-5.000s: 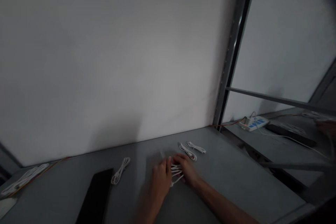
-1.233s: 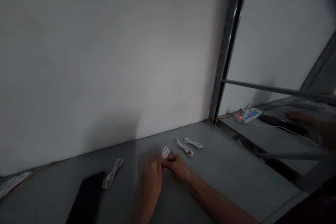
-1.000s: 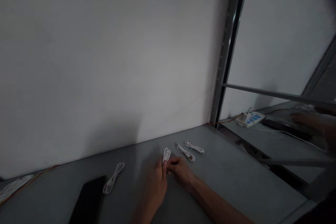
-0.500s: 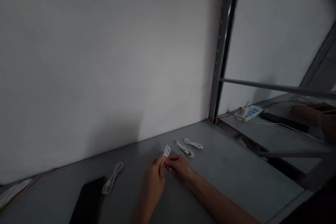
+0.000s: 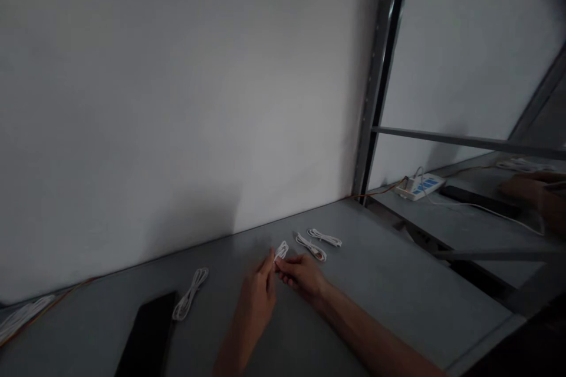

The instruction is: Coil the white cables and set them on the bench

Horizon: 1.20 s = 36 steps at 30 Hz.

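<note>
Between my two hands is a small coiled white cable (image 5: 282,250), its looped end sticking up past the fingertips. My left hand (image 5: 260,288) is closed on it from the left, fingers pressed together. From the right, my right hand (image 5: 303,275) pinches the lower part of the same coil; the part inside the fingers is hidden. Just beyond my right hand lie two more bundled white cables, a nearer cable (image 5: 311,246) and a farther cable (image 5: 325,238). Off to the left, another bundled white cable (image 5: 190,294) rests beside a black flat object (image 5: 148,336).
The grey tabletop (image 5: 375,283) runs along a pale wall (image 5: 221,100). More white cables (image 5: 24,318) lie at the far left. A metal post (image 5: 375,70) stands at right; past it are a white power strip (image 5: 420,187), a black slab (image 5: 480,201) and another person's hand (image 5: 526,188).
Both hands stay together on the coiled cable, with only slight finger movement. The coil tilts a little more to the right. The view has shifted slightly.
</note>
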Available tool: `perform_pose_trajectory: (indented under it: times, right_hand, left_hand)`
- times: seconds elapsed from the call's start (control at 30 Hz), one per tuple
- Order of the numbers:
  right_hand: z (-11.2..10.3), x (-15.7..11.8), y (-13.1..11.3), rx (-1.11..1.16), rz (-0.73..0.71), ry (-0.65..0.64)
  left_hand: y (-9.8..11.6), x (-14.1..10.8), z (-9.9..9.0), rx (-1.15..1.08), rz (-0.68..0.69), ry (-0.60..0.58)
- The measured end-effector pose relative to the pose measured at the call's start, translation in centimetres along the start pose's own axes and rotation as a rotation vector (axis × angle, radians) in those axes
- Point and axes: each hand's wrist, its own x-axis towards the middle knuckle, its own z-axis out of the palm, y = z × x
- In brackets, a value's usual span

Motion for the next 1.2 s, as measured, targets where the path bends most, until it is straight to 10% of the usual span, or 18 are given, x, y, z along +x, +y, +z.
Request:
perform_pose_trajectory:
  times: [1.2]
  right_hand:
    - [-0.18,-0.68,-0.60,-0.005,0.068,-0.152]
  left_hand:
    - [-0.64,-0.29,0.86,-0.044,0.020,0.061]
